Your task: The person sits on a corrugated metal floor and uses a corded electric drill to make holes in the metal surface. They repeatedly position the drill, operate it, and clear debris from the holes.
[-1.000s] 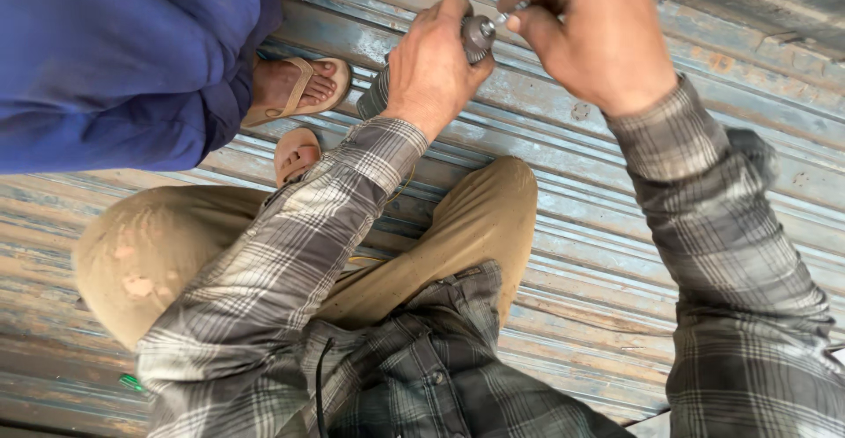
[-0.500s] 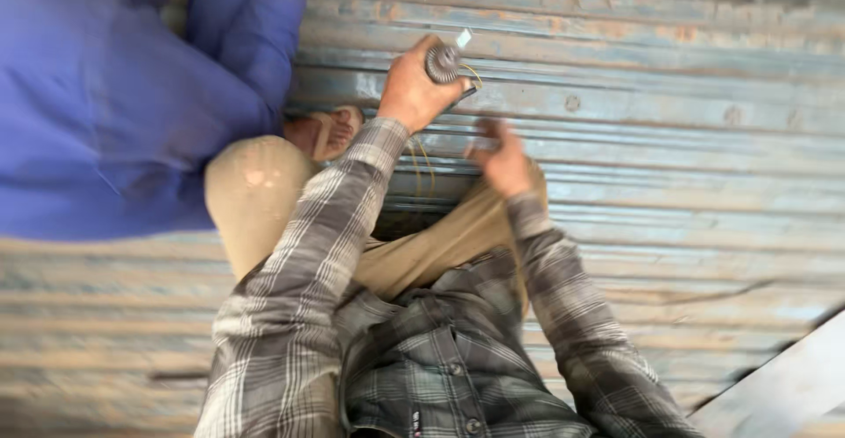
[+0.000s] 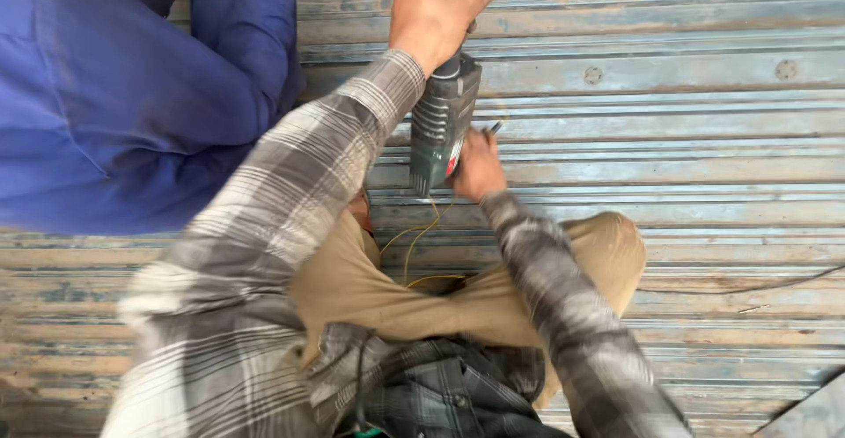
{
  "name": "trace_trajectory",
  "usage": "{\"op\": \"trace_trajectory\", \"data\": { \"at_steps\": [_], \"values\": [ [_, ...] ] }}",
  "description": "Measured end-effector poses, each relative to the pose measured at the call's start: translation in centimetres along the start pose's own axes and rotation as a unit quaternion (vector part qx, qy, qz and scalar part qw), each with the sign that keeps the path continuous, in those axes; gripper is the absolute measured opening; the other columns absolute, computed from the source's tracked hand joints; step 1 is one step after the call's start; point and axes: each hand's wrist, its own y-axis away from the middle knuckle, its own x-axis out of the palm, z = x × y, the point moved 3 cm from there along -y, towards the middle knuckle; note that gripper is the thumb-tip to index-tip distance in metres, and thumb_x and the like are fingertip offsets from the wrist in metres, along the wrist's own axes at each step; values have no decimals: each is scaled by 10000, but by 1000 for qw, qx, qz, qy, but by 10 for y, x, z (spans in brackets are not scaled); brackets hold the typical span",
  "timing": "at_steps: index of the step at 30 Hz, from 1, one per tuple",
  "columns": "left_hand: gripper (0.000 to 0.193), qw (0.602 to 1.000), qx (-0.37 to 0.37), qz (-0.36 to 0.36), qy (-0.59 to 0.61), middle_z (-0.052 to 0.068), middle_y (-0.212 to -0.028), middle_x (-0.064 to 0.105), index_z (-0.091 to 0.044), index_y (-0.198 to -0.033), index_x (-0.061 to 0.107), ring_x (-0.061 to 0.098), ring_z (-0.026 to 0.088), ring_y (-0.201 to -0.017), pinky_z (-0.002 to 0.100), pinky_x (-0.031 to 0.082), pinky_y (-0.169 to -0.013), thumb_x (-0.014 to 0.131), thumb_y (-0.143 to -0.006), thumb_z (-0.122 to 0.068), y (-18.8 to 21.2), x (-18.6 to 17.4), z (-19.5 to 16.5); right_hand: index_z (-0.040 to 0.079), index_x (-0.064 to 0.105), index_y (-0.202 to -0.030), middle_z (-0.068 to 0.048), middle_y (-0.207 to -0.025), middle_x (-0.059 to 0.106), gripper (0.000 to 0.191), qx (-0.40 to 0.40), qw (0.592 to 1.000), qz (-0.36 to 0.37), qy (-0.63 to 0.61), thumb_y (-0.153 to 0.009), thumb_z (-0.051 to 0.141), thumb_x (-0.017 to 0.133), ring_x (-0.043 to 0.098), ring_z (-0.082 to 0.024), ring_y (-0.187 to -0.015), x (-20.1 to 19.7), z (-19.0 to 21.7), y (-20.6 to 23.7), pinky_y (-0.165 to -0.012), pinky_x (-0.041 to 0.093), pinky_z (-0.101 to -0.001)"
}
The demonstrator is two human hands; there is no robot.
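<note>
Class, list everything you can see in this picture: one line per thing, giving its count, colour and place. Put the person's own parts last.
Power tool: one, dark green and black, top centre, over the metal sheet.
Thin wires: a few, yellow, below the tool, by the knees.
Corrugated metal sheet: one, grey-blue with rust, under everything.
Nearby person's clothing: one, blue, upper left.
Trousers: one pair, tan, centre, legs folded.
Shirt sleeves: two, grey plaid.
Left hand: one, grip around the tool's front end.
Right hand: one, at the tool's rear.

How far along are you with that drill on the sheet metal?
Done: two fasteners already sit in the corrugated sheet. In hand: left hand grips the green power drill near its chuck, right hand at its rear. Left: no drilling visible yet.
</note>
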Motion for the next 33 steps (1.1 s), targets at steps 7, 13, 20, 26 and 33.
{"op": "trace_trajectory", "data": {
  "at_steps": [7, 13, 20, 26, 33],
  "values": [
    [266, 988, -150, 4, -28, -3, -610, 702, -91, -751, 707, 663, 116, -490, 305, 580, -496, 796, -810, -335, -37, -11, 31, -44, 500, -1204, -274, -1212, 532, 821, -17, 981, -140, -132, -561, 284, 892, 484, -502, -1195, 21, 35, 57, -1076, 374, -569],
    [298, 989, 3, 60, 136, 7, -776, 721, -26, -938, 659, 696, 115, -662, 315, 615, -598, 859, -800, -198, -97, -32, 99, -13, 505, -1173, -268, -1166, 528, 784, 3, 974, -174, -145, -545, 273, 875, 515, -472, -1054, 26, 44, 46, -902, 418, -562],
    [213, 977, 81, 89, 178, 41, -803, 704, -14, -942, 632, 708, 140, -695, 322, 600, -635, 783, -908, -159, -106, -12, 118, -18, 531, -1079, -234, -1086, 551, 731, 35, 976, -187, -107, -531, 325, 873, 539, -453, -943, 29, 34, 20, -813, 431, -542],
    [179, 975, 64, 90, 194, 28, -802, 692, -22, -916, 623, 722, 131, -694, 316, 620, -635, 747, -901, -149, -118, -20, 119, 6, 535, -1022, -219, -1053, 552, 626, 32, 972, -204, -110, -579, 313, 854, 536, -441, -914, 23, 32, 11, -799, 435, -521],
    [172, 975, 49, 101, 189, 35, -787, 704, -34, -891, 633, 729, 140, -677, 320, 616, -628, 743, -895, -166, -124, -18, 114, 16, 528, -1025, -195, -1028, 553, 600, 39, 972, -200, -114, -599, 296, 842, 538, -425, -904, 18, 36, 5, -799, 433, -517]
  ]
}}
